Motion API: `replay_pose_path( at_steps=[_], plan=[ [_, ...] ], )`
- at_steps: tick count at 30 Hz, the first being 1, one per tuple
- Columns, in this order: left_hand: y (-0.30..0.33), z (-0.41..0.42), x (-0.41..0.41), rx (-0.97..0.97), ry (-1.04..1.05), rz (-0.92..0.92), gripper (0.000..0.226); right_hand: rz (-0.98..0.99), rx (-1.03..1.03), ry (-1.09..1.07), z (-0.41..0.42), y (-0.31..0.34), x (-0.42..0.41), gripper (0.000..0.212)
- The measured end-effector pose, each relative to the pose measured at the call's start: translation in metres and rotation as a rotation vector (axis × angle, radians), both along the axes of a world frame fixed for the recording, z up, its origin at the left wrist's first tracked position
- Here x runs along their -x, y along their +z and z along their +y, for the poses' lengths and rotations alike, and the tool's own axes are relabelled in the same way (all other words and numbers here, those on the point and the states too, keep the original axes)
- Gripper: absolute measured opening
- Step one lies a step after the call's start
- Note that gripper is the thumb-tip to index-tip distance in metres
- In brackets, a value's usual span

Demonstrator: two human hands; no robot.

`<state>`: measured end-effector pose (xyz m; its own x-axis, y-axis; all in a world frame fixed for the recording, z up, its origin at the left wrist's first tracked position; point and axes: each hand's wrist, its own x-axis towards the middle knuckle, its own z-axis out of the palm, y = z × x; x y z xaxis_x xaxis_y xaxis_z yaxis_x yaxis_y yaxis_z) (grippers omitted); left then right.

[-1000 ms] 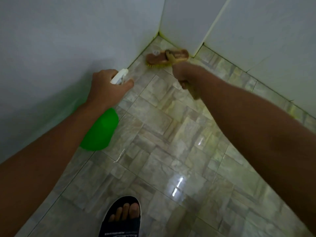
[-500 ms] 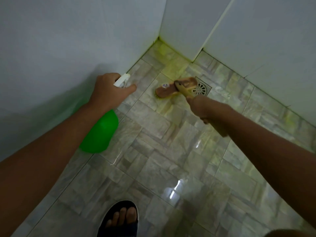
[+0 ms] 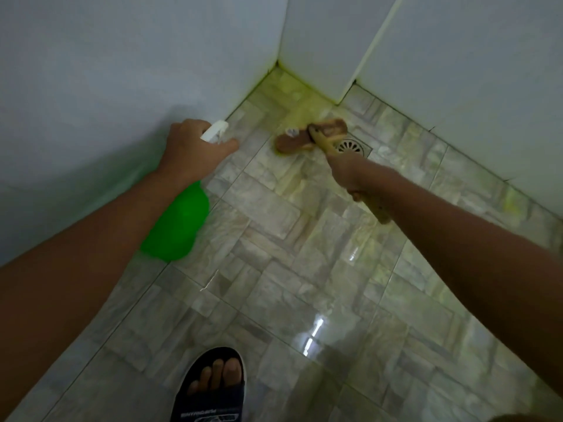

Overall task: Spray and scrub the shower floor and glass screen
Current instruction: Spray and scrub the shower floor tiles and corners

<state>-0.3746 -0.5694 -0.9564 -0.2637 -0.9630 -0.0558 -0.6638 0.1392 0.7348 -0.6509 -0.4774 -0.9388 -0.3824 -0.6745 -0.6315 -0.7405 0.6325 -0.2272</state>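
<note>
- Your left hand (image 3: 190,150) grips the neck of the green spray bottle (image 3: 176,222), fingers curled round it, one finger extended forward by the white trigger head (image 3: 214,132)
- The bottle hangs below that hand, just beside the left wall (image 3: 91,86) and above the floor; it appears to be light, stiff plastic. Hold it at the neck, where the trigger stays in reach. Expect a wet bottle to be slippery
- Your right hand (image 3: 345,172) is closed round the handle of the scrubbing brush (image 3: 310,137); the handle end (image 3: 380,213) projects behind the hand
- The brush head rests on the tiled shower floor (image 3: 274,214) near the back corner, just beside the round drain (image 3: 350,146). Whether the bristles are pressed flat cannot be told
- The brush looks rigid and light. Grip it mid-handle, as now, so that you can press down without the head tilting
- Yellowish residue tints the floor tiles around the brush and along the corner joints (image 3: 275,68). Judge the floor scrub as in progress
- No glass screen can be identified among the pale panels (image 3: 472,71) at the right
- The tiles show bright reflections (image 3: 315,333) and are likely wet and slippery. Your sandalled foot (image 3: 214,388) stands at the lower edge; keep your footing steady
</note>
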Motion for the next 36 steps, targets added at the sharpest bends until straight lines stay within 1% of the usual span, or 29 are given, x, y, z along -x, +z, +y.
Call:
replay_pose_path(
  at_steps=[1, 3, 5, 7, 9, 11, 14, 16, 19, 21, 25, 27, 29, 33, 34, 36],
  plan=[
    [0.001, 0.001, 0.003, -0.008, 0.001, -0.004, 0.060, 0.017, -0.031, -0.009, 0.014, -0.001, 0.006, 0.045],
    [0.003, 0.003, 0.006, 0.048, 0.016, -0.013, 0.058, 0.053, -0.083, -0.022, 0.033, -0.003, 0.017, 0.058],
    [0.002, 0.004, 0.003, 0.115, 0.063, -0.018, 0.057, 0.074, -0.098, -0.011, 0.043, -0.001, 0.021, 0.061],
    [0.000, 0.001, -0.003, 0.140, 0.101, -0.017, 0.054, 0.079, -0.084, 0.030, 0.038, 0.005, 0.021, 0.061],
    [-0.004, -0.002, -0.008, 0.165, 0.090, 0.008, 0.054, 0.114, -0.029, 0.126, 0.016, 0.012, 0.022, 0.058],
    [-0.007, -0.003, -0.011, 0.198, 0.071, 0.032, 0.054, 0.140, 0.071, 0.218, -0.020, 0.016, 0.023, 0.053],
    [-0.008, 0.000, -0.013, 0.227, 0.038, 0.076, 0.057, 0.139, 0.222, 0.269, -0.085, 0.015, 0.017, 0.049],
    [-0.010, 0.000, -0.013, 0.230, 0.023, 0.086, 0.057, 0.150, 0.245, 0.292, -0.123, 0.014, 0.011, 0.047],
    [-0.013, -0.002, -0.010, 0.214, 0.018, 0.103, 0.054, 0.213, 0.161, 0.356, -0.157, 0.011, 0.009, 0.042],
    [-0.012, -0.002, -0.008, 0.217, 0.004, 0.122, 0.054, 0.237, 0.134, 0.408, -0.159, 0.009, 0.014, 0.048],
    [-0.014, -0.002, -0.004, 0.209, -0.013, 0.093, 0.054, 0.227, 0.068, 0.473, -0.154, -0.005, 0.021, 0.057],
    [-0.014, -0.003, -0.003, 0.211, -0.009, 0.084, 0.055, 0.236, 0.036, 0.486, -0.143, -0.009, 0.031, 0.062],
    [-0.014, -0.006, -0.006, 0.202, 0.003, 0.083, 0.055, 0.242, -0.011, 0.511, -0.115, -0.005, 0.048, 0.061],
    [-0.012, -0.008, -0.009, 0.183, 0.020, 0.104, 0.056, 0.285, -0.186, 0.462, -0.052, 0.029, 0.072, 0.046],
    [-0.011, -0.007, -0.007, 0.184, 0.009, 0.106, 0.055, 0.300, -0.196, 0.450, -0.049, 0.035, 0.074, 0.046],
    [-0.011, -0.006, -0.004, 0.162, 0.003, 0.119, 0.056, 0.342, -0.164, 0.499, -0.067, 0.033, 0.068, 0.052]
  ],
)
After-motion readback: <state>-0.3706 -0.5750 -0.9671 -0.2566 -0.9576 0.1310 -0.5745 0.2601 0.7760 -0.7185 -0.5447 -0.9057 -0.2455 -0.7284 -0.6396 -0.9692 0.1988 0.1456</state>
